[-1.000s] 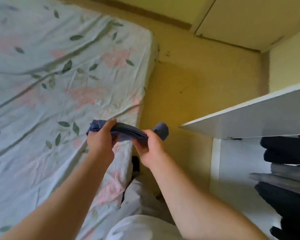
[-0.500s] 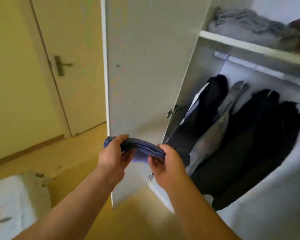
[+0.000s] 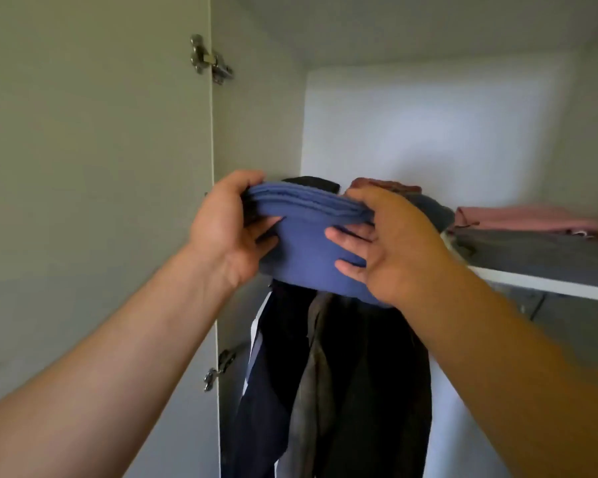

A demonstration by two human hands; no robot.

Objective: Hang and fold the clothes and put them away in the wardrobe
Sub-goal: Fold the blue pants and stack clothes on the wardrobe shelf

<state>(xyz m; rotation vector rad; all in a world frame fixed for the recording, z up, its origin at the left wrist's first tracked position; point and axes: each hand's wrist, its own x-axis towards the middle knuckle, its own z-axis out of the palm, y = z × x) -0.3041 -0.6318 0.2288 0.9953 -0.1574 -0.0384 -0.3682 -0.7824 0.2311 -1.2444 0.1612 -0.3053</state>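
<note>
Blue garment (image 3: 308, 246), in 2 hands (image 3: 221, 232) (image 3: 397, 246), fronts folded clothes (image 3: 532, 253) on shelf (image 3: 549, 286).

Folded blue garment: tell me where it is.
Head view, centre: folded blue garment gripped by left hand and right hand, at shelf height, above dark hanging clothes.

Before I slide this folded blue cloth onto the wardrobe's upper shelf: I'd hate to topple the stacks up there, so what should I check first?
1. Grip: left hand and right hand each hold an end of the folded blue cloth: ok.
2. Fold: its layers lie stacked and even: ok.
3. White wardrobe door swung open, out of the way: ok.
4. Cloth above the white shelf edge: cannot tell, the cloth hides the edge there.
5. Free spot: a dark folded garment and a pink folded garment already lie on the shelf; the space behind the cloth is hidden: cannot tell.
6. Hanging dark clothes below the hands: ok.
</note>
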